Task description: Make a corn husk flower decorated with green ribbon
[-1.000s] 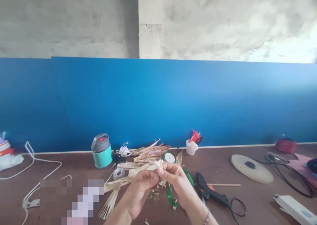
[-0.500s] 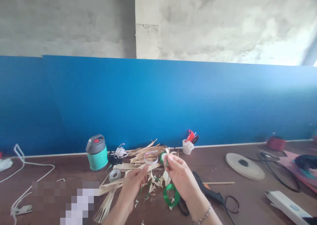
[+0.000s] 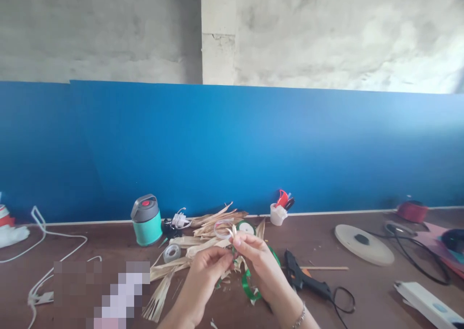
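In front of me my right hand (image 3: 259,261) is closed in a pinch round a small pale corn husk flower (image 3: 234,231), whose tips stick up above the fingers. My left hand (image 3: 212,268) meets it from the left, its thumb and fingers pinched on the green lower part of the same piece. Fingers hide most of that part. Just behind lies a clear tape roll (image 3: 224,228) on dried corn husks (image 3: 213,227). A green ribbon (image 3: 248,286) loops below my right hand, and its white-centred spool (image 3: 247,228) sits behind.
A black glue gun (image 3: 306,278) lies on the right by a thin wooden stick (image 3: 326,268). Left are another tape roll (image 3: 171,253) and a teal jar (image 3: 147,225). A white cup (image 3: 278,215) holds scissors and pens. A round lid (image 3: 364,244) and white cable (image 3: 76,244) flank these.
My left hand has moved right, from beside the clear tape roll to the green part under my right hand's fingers. The view has shifted slightly left.
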Motion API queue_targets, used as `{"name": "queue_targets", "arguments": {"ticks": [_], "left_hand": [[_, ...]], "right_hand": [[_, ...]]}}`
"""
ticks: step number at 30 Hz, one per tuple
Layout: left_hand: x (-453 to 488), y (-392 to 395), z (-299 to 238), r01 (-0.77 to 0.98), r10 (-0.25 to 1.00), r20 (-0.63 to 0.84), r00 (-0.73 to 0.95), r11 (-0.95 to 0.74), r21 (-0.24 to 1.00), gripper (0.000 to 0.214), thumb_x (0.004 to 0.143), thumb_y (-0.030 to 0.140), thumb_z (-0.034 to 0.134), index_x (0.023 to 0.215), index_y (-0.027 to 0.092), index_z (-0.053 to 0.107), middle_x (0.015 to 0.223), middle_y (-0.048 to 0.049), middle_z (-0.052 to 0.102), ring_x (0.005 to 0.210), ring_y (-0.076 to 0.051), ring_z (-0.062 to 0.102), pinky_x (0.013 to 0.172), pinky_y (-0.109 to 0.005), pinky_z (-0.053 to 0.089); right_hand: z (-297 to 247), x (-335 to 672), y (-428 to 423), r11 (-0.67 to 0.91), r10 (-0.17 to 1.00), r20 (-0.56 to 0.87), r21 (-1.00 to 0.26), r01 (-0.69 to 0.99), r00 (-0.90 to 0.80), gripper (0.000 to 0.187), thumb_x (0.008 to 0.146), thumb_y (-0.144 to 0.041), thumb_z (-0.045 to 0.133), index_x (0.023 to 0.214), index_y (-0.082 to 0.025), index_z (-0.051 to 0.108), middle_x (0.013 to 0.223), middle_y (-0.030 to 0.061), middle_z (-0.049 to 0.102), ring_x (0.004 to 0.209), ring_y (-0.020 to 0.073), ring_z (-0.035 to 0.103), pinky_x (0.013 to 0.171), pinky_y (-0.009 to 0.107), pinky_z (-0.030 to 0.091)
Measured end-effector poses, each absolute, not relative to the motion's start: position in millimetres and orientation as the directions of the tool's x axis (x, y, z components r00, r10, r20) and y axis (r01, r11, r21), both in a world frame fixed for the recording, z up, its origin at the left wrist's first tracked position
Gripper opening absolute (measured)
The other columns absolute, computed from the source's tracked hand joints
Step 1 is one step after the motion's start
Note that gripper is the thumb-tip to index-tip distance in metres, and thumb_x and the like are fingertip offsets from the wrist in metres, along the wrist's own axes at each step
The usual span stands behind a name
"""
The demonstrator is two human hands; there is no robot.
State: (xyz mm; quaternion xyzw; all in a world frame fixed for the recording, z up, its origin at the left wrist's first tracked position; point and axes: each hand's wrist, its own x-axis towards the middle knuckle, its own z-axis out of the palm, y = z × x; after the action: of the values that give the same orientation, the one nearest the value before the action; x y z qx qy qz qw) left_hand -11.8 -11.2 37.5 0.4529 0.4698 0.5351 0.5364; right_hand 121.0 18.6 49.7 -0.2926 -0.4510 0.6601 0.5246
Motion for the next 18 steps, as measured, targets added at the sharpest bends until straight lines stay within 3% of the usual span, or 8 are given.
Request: {"name": "queue_targets", "arguments": {"ticks": [5,10,14,18], "left_hand": [[-9,-10,37,-0.173,0.998,0.006,-0.069,-0.018,0.985,0.036,0.064,0.051,0.072,0.062,0.016,0.070,0.055,-0.0004,0.061,0.058,-0.014,0.049,0.056,-0.023,0.033],[-6,-14,37,-0.160,0.995,0.035,-0.098,-0.050,0.986,0.032,0.068,0.048,0.070,0.065,0.016,0.068,0.060,-0.0006,0.060,0.063,-0.015,0.049,0.057,-0.022,0.034],[-7,-13,33,-0.149,0.991,0.054,-0.120,-0.072,0.986,0.029,0.072,0.045,0.066,0.068,0.016,0.066,0.060,0.0010,0.058,0.062,-0.013,0.048,0.057,-0.021,0.035],[-7,-13,29,-0.134,0.987,0.092,-0.130,-0.109,0.985,0.027,0.075,0.043,0.065,0.074,0.017,0.069,0.065,0.0003,0.062,0.066,-0.015,0.052,0.061,-0.022,0.039]], "right_hand": [[47,119,18,0.021,0.956,0.100,-0.960,-0.278,-0.275,0.029,0.061,-0.039,0.080,0.069,-0.017,0.062,0.060,-0.0019,0.059,0.058,0.0133,0.051,0.057,0.024,0.037],[43,118,19,0.289,0.941,0.295,-0.955,-0.060,-0.164,0.024,0.071,-0.034,0.071,0.057,-0.017,0.061,0.060,0.0004,0.058,0.059,0.0151,0.052,0.057,0.027,0.038],[44,117,14,0.514,0.858,0.496,-0.827,0.227,-0.133,0.018,0.080,-0.023,0.059,0.063,-0.019,0.063,0.070,0.0034,0.058,0.069,0.0184,0.054,0.064,0.029,0.040],[44,117,7,0.653,0.737,0.647,-0.607,0.453,-0.196,0.017,0.087,-0.018,0.047,0.073,-0.020,0.057,0.076,0.0044,0.055,0.073,0.0198,0.049,0.067,0.032,0.037]]}}
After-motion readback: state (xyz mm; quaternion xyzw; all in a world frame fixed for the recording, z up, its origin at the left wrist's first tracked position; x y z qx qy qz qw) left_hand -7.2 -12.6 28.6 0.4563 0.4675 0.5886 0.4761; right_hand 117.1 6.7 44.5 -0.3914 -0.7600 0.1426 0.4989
